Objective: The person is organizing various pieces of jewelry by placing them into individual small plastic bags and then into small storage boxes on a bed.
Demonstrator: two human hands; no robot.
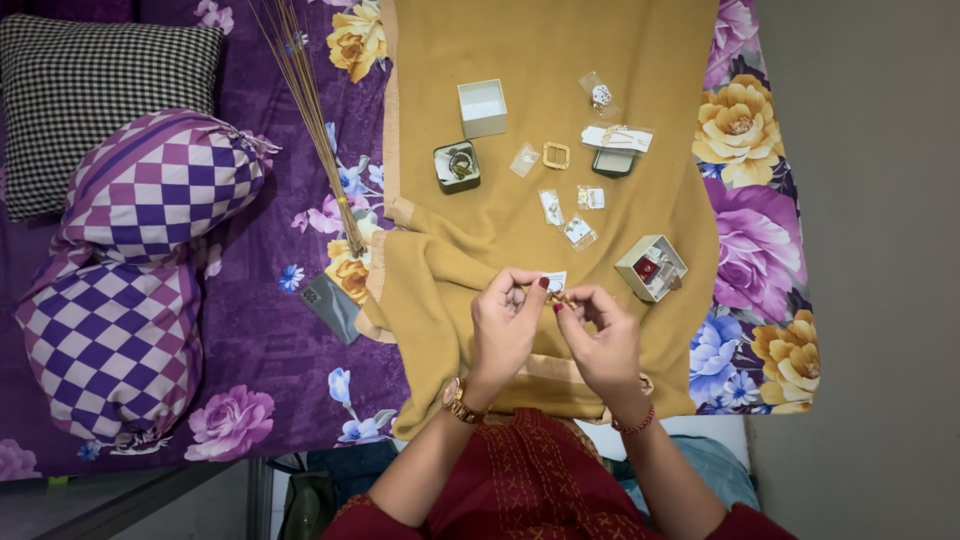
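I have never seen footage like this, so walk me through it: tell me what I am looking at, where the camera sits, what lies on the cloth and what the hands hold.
There is no machine here. A camera worn on a person's head looks straight down at their own two bare hands. The left hand, with a gold wristwatch, and the right hand, with a red bracelet, meet over a small gold piece of jewellery, pinched between the fingertips of both; what kind it is cannot be told. They work over a mustard cloth spread on a purple flowered bedsheet. On the cloth lie an open white box, a dark green box, a gold square buckle, small clear packets and another open box. To the side lie checked pillows, a bundle of thin sticks and a phone.
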